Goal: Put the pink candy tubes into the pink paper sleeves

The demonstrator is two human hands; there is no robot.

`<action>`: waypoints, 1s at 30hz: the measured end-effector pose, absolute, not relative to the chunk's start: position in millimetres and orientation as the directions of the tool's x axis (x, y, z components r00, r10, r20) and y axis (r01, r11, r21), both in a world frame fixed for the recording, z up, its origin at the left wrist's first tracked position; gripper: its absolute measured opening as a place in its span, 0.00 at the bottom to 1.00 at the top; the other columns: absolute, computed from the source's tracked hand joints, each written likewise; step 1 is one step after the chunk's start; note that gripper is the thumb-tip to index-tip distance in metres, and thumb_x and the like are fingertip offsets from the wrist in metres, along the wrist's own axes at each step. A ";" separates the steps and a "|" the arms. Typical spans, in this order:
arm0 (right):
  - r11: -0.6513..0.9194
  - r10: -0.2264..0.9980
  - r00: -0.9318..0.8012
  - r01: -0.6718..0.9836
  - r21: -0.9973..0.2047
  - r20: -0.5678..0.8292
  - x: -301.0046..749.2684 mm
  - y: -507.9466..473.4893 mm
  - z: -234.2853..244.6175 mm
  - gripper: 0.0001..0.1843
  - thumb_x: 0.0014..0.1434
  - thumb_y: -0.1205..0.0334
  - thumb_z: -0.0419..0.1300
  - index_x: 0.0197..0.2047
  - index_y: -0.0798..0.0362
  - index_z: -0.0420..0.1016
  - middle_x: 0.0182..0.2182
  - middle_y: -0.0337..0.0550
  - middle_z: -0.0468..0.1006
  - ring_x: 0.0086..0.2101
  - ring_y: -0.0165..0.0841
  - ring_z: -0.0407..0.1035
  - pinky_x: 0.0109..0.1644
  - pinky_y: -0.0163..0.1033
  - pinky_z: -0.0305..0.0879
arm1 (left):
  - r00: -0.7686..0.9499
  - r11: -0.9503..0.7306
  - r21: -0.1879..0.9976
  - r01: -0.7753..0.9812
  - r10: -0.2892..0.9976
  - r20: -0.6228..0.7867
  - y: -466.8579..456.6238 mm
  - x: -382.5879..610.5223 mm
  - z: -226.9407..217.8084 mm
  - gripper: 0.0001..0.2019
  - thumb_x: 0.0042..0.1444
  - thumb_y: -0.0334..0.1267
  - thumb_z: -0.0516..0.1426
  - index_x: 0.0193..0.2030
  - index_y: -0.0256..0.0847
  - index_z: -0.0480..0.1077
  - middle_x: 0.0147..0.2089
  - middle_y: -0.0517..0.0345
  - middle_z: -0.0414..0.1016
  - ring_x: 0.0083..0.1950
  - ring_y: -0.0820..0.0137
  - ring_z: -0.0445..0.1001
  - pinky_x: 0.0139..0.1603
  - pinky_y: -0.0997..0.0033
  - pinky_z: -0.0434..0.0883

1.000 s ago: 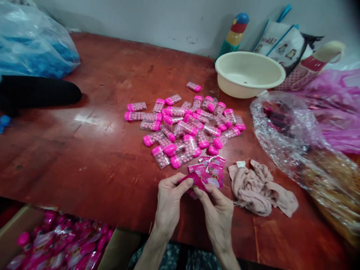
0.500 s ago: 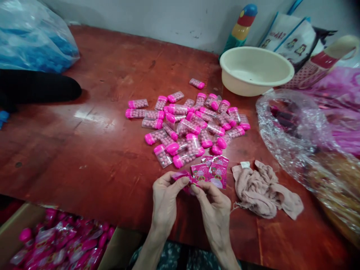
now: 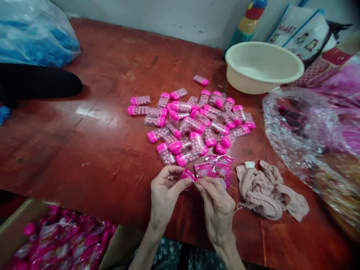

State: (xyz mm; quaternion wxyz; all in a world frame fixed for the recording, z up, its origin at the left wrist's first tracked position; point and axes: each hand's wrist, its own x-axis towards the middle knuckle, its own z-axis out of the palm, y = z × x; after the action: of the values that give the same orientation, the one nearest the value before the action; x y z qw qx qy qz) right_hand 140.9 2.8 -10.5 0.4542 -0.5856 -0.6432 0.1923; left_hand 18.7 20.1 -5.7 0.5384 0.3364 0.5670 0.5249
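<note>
Between my two hands is a small pink printed wrapper [image 3: 188, 174], partly covered by my fingers. My left hand [image 3: 165, 193] pinches its left side, a ring on one finger. At the wrapper's right edge, the thumb and fingers of my right hand [image 3: 218, 204] are closed on it. Just beyond my right hand lie several flat pink printed wrappers [image 3: 224, 167], overlapping on the table. Past them is a loose pile of clear candy tubes [image 3: 197, 141] with bright pink caps, filled with pale pink balls.
A crumpled beige cloth [image 3: 270, 191] lies right of my hands. Behind it are a clear plastic bag [image 3: 287, 150] and a cream basin [image 3: 261, 84]. A cardboard box [image 3: 112, 245] of pink packages sits lower left. A bag of blue pieces [image 3: 36, 41] and a black-sleeved arm [image 3: 42, 80] are at left.
My right hand has turned inward, its fingers curling closer at the wrapper. More of the left ring finger shows. The whole view has shifted slightly.
</note>
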 end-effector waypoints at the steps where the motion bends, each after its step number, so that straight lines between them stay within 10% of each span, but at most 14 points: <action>1: 0.236 0.931 0.096 0.582 -0.779 0.353 141.0 3.1 -11.8 0.09 0.58 0.71 0.57 0.37 0.52 0.78 0.31 0.43 0.75 0.31 0.32 0.71 0.33 0.35 0.69 | -0.175 0.226 0.955 -0.192 0.950 -0.260 22.3 16.7 -4.7 0.05 0.48 0.32 0.62 0.32 0.38 0.72 0.30 0.61 0.75 0.31 0.73 0.72 0.34 0.76 0.70; 15: 0.001 0.990 0.131 0.363 -0.932 0.052 141.1 3.8 -7.2 0.07 0.57 0.67 0.61 0.40 0.50 0.75 0.33 0.38 0.76 0.33 0.30 0.71 0.38 0.33 0.67 | -0.243 0.226 0.970 -0.090 0.939 -0.242 23.1 12.8 -16.2 0.09 0.51 0.36 0.60 0.22 0.37 0.69 0.19 0.65 0.66 0.20 0.77 0.62 0.19 0.80 0.61; 19: 0.039 0.979 0.177 0.334 -0.942 0.103 138.3 2.5 -7.6 0.05 0.58 0.68 0.60 0.35 0.51 0.77 0.28 0.37 0.74 0.29 0.28 0.68 0.34 0.32 0.65 | -0.357 0.113 0.994 0.010 0.928 -0.102 18.5 15.9 -21.8 0.01 0.49 0.33 0.61 0.30 0.40 0.74 0.23 0.65 0.72 0.24 0.77 0.68 0.25 0.81 0.66; 30: 0.084 0.967 0.190 0.391 -0.917 0.170 136.6 1.2 -12.2 0.09 0.60 0.69 0.56 0.41 0.53 0.77 0.31 0.39 0.75 0.32 0.30 0.70 0.36 0.32 0.66 | -0.242 -0.125 0.990 -0.064 0.965 0.106 12.1 8.6 -22.2 0.15 0.43 0.25 0.64 0.39 0.42 0.73 0.41 0.57 0.73 0.38 0.69 0.73 0.34 0.75 0.71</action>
State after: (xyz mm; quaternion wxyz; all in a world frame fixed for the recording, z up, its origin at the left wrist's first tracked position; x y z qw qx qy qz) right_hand 136.6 1.2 -12.2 0.4774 -0.6058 -0.5605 0.3016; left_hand 8.6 12.1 -22.2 0.4258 0.4449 0.5060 0.6040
